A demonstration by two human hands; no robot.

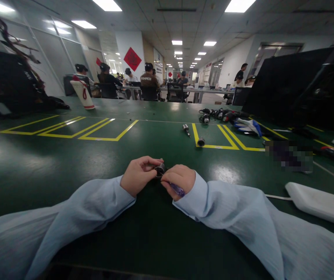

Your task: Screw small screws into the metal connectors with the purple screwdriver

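pale blue cloth sleeves (94, 200) fill the lower corners; at centre, the left hand (139, 177) pinches a round grey metal part (160, 168), the right hand (181, 177) grips a slim purple handle (177, 189)

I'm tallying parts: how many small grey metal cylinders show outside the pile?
3: held cylinder in the left hand, thin-shafted cylinder on the green table, short cylinder by a yellow tape corner. Others may be hidden.

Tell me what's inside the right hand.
Part of a purple handle shows in the right hand. The rest is covered by the hand, so what it belongs to cannot be told.
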